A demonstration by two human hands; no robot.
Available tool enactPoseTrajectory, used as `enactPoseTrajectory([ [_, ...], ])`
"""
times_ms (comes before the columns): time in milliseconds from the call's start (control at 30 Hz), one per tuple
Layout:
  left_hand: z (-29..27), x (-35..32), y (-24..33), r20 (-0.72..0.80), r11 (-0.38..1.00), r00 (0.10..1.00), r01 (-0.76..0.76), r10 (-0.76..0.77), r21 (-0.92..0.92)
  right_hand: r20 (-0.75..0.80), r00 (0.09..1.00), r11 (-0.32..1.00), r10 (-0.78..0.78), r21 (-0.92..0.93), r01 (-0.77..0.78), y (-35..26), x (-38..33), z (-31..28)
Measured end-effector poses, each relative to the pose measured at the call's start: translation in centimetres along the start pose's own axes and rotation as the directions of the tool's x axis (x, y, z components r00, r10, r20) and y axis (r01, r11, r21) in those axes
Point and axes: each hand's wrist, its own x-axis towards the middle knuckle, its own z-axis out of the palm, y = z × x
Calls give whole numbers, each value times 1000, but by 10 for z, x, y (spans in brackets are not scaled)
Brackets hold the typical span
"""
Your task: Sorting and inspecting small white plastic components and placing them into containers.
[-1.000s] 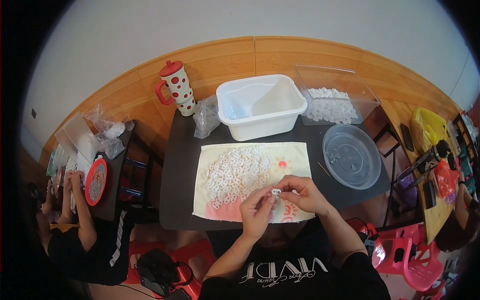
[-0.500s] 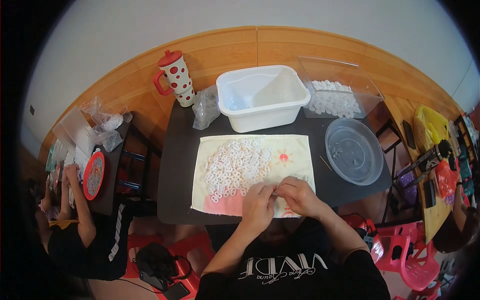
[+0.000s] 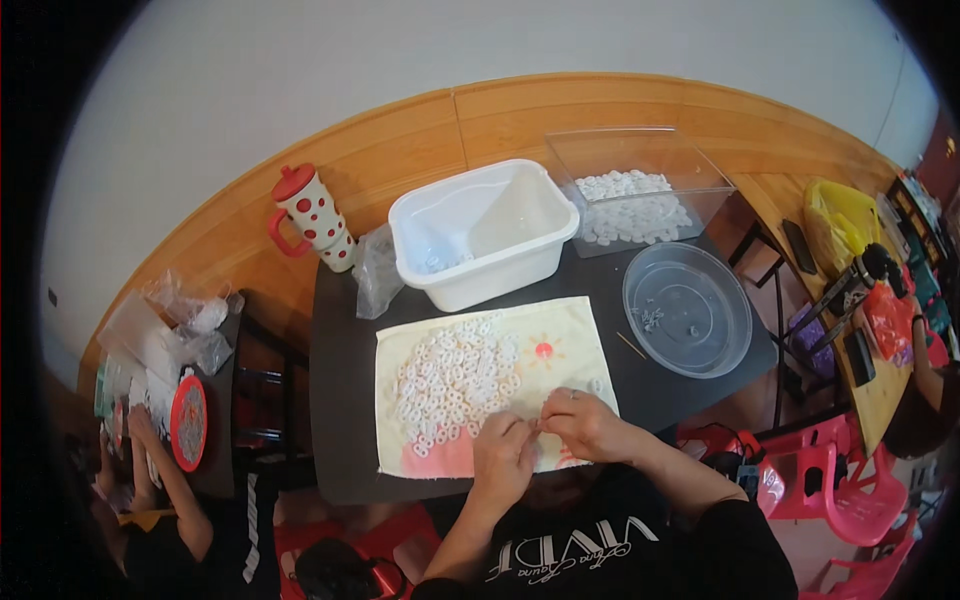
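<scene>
Taking the centre of the cream cloth [image 3: 560,325] as the dial, with twelve toward the wall, the person's left hand [image 3: 503,452] is resting near six o'clock, its fingers curling inward, and the right hand [image 3: 582,424] is sitting at about four o'clock, its thumb and forefinger drawing together toward the left hand's fingertips. The two sets of fingertips are coming very close to each other above the cloth; the fingers are hiding the space between them, so I cannot tell whether either hand is grasping a piece. The white pieces [image 3: 455,375], small and pierced with holes, are lying in a loose heap at nine o'clock on the cloth, its lower edge reaching just beside the left hand. The white tub [image 3: 480,290] is standing at twelve, and the clear bin [image 3: 630,225] is holding more white pieces at one o'clock. The round clear dish [image 3: 690,350] is lying between two and three, a few small bits showing inside, with a thin stick [image 3: 631,346] lying just beside it. Between ten and eleven, a spotted cup [image 3: 318,222] with a red lid is standing near a crumpled clear bag [image 3: 374,278]. Well apart, near nine, a co-worker's hand [image 3: 142,424] is hovering beside a red tray [image 3: 189,425].
</scene>
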Motion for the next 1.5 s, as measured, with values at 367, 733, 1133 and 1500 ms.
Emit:
enactPoseTrajectory([
  [367, -2, 2, -5, 108, 994, 988, -112, 110, 16, 106, 985, 989, -139, -44, 145, 5, -3, -1],
  [733, -7, -2, -1, 69, 999, 998, 12, -10, -33, -113, 993, 999, -18, -45, 13, -1, 10, -23],
  [1133, -7, -8, -4, -17, 985, 990, -144, 143, -90, -658, 753, 919, 11, -290, -268, 38, 108, -144],
  [1500, -9, -9, -3, -182, 982, 983, -22, -13, -187, 49, 976, 931, 213, -314, -187, 18, 53, 8],
])
